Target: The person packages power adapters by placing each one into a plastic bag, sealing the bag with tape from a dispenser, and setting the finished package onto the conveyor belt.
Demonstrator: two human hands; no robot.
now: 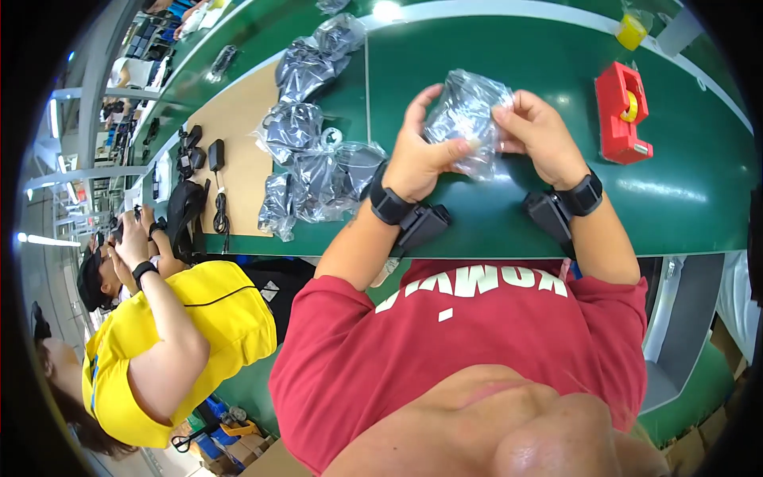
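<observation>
A: Both hands on the crinkly clear plastic bag with a dark item inside (pixel 469 115), held just above the green work table (pixel 493 222), mid-scene. Left hand (pixel 420 155) clamped on its left edge, thumb across the near side; right hand (pixel 536 135) pinching the right edge w/ fingertips

B: Risks?

A: Slick film, so could slip from the right pinch and drop onto the table. Hard pull from both sides could tear or stretch the film. Can't tell if the bag mouth is shut

B: Anything nearby in the way?

A: Pile of similar clear bagged dark items (pixel 318 151) to the left, close to the left forearm; elbow swing could knock some. Red tape dispenser (pixel 624 111) to the right, apart from the hands. Person in a yellow shirt (pixel 183 350) near-left, well clear
</observation>
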